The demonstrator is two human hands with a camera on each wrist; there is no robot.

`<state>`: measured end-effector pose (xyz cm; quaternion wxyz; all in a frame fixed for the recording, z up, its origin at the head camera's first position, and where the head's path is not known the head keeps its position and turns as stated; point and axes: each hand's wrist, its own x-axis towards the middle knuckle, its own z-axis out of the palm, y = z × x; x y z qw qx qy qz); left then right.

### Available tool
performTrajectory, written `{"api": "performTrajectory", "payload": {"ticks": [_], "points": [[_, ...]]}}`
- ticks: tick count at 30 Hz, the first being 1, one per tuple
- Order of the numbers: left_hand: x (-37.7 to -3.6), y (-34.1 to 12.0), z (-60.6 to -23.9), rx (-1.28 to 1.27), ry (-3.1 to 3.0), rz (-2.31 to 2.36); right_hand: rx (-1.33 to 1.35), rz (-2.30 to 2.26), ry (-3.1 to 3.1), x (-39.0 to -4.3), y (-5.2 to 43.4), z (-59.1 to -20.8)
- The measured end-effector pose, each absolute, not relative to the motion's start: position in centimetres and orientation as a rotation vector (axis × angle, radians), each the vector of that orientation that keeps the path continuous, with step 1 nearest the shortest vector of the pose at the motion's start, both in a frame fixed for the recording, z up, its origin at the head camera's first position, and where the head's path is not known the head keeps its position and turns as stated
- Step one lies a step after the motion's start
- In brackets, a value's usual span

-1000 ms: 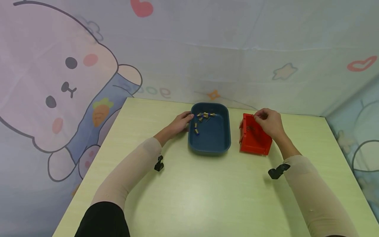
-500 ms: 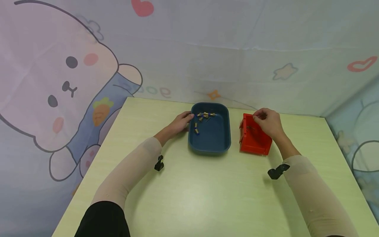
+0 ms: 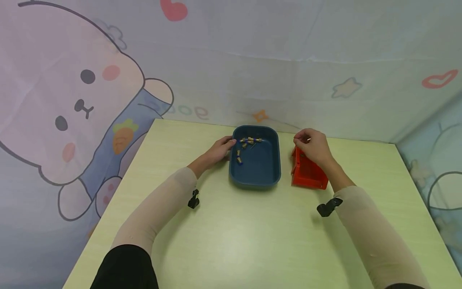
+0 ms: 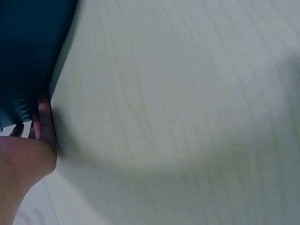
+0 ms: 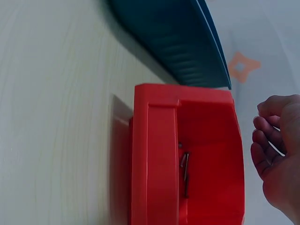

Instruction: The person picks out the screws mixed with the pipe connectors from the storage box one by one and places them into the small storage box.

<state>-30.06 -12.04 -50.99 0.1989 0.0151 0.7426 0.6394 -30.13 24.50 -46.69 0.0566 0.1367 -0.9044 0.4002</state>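
Note:
My left hand (image 3: 219, 150) grips the left rim of a dark blue tray (image 3: 255, 185), thumb at the rim and fingers along its outer wall in the left wrist view. Several brass fittings (image 3: 250, 140) with blue bands and a thin metal pin (image 3: 253, 146) lie in the tray. My right hand (image 3: 313, 146) hovers over the far-left corner of a red bin (image 3: 310, 185), fingers curled and thumb against forefinger. Whether it pinches something small I cannot tell. In the right wrist view, several thin metal pins (image 5: 186, 173) lie inside the bin.
Tray and bin stand side by side near the back edge of a pale wooden table (image 3: 234, 233), with a narrow gap between them. A printed cloth (image 3: 231, 80) hangs right behind the table. Small black cameras (image 3: 329, 207) sit on both wrists.
My right hand has risen out of the red bin and shifted left toward the tray. The left hand and tray stay in place.

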Motion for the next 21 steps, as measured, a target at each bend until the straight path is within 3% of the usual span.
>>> {"api": "performTrajectory", "payload": {"ticks": [21], "points": [[-30.1, -12.4, -51.2, 0.06, 2.078, 1.796, 0.56, 1.297, -2.692, -30.7, 19.2, -46.0]]}}
